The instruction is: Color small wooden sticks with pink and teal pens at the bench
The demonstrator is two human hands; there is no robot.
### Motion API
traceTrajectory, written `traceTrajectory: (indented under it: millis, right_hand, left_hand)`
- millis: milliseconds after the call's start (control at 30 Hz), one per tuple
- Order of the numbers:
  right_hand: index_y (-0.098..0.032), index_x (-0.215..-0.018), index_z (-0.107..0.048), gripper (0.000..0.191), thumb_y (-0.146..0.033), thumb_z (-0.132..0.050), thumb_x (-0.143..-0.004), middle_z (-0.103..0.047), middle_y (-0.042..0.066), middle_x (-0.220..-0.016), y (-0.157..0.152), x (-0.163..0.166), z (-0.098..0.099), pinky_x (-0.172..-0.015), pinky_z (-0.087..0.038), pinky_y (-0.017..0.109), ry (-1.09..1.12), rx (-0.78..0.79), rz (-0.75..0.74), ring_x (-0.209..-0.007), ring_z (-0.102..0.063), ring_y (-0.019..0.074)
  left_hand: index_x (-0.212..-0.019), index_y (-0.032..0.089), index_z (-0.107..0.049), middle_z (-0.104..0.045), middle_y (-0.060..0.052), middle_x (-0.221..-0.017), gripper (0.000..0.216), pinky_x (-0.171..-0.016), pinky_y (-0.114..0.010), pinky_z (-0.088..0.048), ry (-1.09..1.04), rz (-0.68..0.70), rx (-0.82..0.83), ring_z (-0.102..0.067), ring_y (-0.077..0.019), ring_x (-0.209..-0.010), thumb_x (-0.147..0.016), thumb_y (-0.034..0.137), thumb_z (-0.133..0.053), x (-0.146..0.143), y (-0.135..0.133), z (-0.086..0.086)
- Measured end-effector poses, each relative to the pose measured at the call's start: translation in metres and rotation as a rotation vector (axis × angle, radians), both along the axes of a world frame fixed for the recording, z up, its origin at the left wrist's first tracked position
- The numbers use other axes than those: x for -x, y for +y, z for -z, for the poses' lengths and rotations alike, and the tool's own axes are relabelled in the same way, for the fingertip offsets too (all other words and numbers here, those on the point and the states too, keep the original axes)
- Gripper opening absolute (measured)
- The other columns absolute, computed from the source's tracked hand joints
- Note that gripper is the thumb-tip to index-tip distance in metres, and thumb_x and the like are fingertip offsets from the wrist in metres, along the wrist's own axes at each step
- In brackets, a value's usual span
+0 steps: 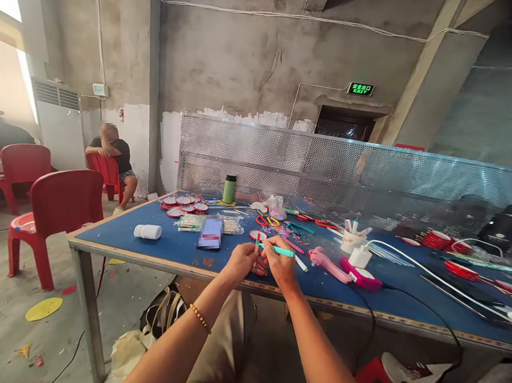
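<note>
My right hand (281,266) is closed around a turquoise marker pen (282,250), its tip end pointing left toward my other hand. My left hand (242,261) pinches a thin stick (256,248) upright near the table's front edge. Just beyond the fingertips is a small red-rimmed white disc (254,235); whether it joins the stick I cannot tell. Both hands nearly touch. A white-and-green marker (301,263) lies right of my right hand, and a phone (210,233) rests on plastic-wrapped sticks to the left.
The blue table (120,240) carries a white bottle (147,231), a pile of red-rimmed discs (183,205), a green flask (229,189), scissors (267,221), a pink handheld tool (330,265), a magenta box (361,274) with cables and a cup of pens (353,240). A perforated metal screen (254,157) stands behind.
</note>
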State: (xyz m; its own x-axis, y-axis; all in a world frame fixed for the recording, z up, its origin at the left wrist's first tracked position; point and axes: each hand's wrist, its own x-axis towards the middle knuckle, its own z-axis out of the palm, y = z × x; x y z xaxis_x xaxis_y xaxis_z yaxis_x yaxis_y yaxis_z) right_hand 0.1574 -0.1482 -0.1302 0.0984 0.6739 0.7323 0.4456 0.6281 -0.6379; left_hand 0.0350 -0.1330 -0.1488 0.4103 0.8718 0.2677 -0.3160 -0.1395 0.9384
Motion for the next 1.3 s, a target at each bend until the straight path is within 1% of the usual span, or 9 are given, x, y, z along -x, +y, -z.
traceTrajectory:
  millis: [133,233,433,700,867,1000,1167,1300]
  right_hand:
    - [-0.022,-0.07,-0.055,0.026,-0.037,-0.056,-0.091,-0.057,-0.004,-0.055,0.0001,0.0004,0.0,-0.049,-0.043,0.025,-0.024,-0.014,-0.009,-0.045,-0.053,0.0129]
    - [-0.022,-0.069,-0.055,0.028,-0.039,-0.057,-0.091,-0.057,-0.004,-0.055,-0.0002,0.0006,-0.0005,-0.049,-0.043,0.025,-0.008,0.005,-0.018,-0.045,-0.053,0.013]
    - [-0.022,-0.069,-0.055,0.028,-0.041,-0.058,-0.09,-0.057,-0.004,-0.054,0.0007,0.0,-0.0003,-0.048,-0.042,0.025,-0.011,0.007,-0.016,-0.044,-0.052,0.0129]
    - [-0.022,-0.068,-0.055,0.027,-0.038,-0.057,-0.09,-0.057,-0.003,-0.054,0.0023,-0.0003,0.0007,-0.05,-0.043,0.025,-0.049,-0.01,-0.002,-0.046,-0.053,0.0135]
    - [-0.022,-0.068,-0.055,0.029,-0.041,-0.058,-0.09,-0.058,-0.003,-0.054,0.0026,-0.0001,0.0007,-0.051,-0.043,0.025,-0.042,-0.013,-0.005,-0.048,-0.054,0.0141]
    - [-0.022,-0.068,-0.056,0.026,-0.037,-0.056,-0.089,-0.059,-0.003,-0.055,0.0022,-0.0001,0.0004,-0.051,-0.043,0.025,-0.051,-0.009,0.002,-0.047,-0.055,0.014]
    - [-0.022,-0.068,-0.056,0.024,-0.036,-0.056,-0.089,-0.059,-0.002,-0.055,0.0012,0.0001,-0.0001,-0.05,-0.043,0.025,-0.057,0.0,0.004,-0.049,-0.055,0.0144]
    - [-0.022,-0.067,-0.056,0.027,-0.038,-0.056,-0.089,-0.058,-0.003,-0.054,0.0003,0.0006,-0.0009,-0.05,-0.043,0.025,-0.055,-0.001,0.0,-0.048,-0.054,0.0142]
  left_hand:
    - [-0.07,0.018,-0.052,-0.066,-0.001,-0.059,0.02,-0.057,-0.029,-0.056,0.019,-0.013,-0.021,-0.068,-0.0174,-0.053,-0.079,0.033,-0.062,-0.0004,-0.0006,0.0007]
    - [-0.071,0.018,-0.053,-0.065,-0.001,-0.059,0.02,-0.058,-0.03,-0.056,0.023,-0.009,-0.024,-0.067,-0.0171,-0.053,-0.079,0.034,-0.062,0.0004,-0.001,0.0004]
    - [-0.068,0.017,-0.052,-0.063,-0.001,-0.054,0.023,-0.056,-0.029,-0.056,0.03,-0.017,-0.033,-0.064,-0.0155,-0.048,-0.079,0.034,-0.062,0.0009,-0.0007,0.0001]
    - [-0.069,0.017,-0.053,-0.064,0.0,-0.057,0.022,-0.056,-0.028,-0.056,0.024,-0.02,-0.013,-0.065,-0.0147,-0.048,-0.08,0.034,-0.062,0.0008,-0.002,-0.0007]
    - [-0.069,0.017,-0.051,-0.064,-0.001,-0.057,0.023,-0.056,-0.028,-0.056,0.021,-0.019,-0.016,-0.065,-0.0151,-0.049,-0.08,0.033,-0.063,0.0002,-0.0008,0.0005]
    - [-0.068,0.018,-0.05,-0.064,0.0,-0.056,0.023,-0.056,-0.028,-0.056,0.025,-0.022,-0.017,-0.065,-0.0151,-0.049,-0.078,0.033,-0.063,0.0004,-0.0009,0.0006]
    - [-0.068,0.018,-0.052,-0.064,0.0,-0.057,0.022,-0.056,-0.029,-0.056,0.025,-0.027,-0.027,-0.064,-0.0151,-0.049,-0.079,0.035,-0.061,0.0006,-0.0014,0.0]
    - [-0.068,0.018,-0.051,-0.063,0.0,-0.057,0.024,-0.057,-0.03,-0.056,0.022,-0.036,-0.028,-0.064,-0.0151,-0.049,-0.079,0.036,-0.062,0.0002,-0.0015,0.0002]
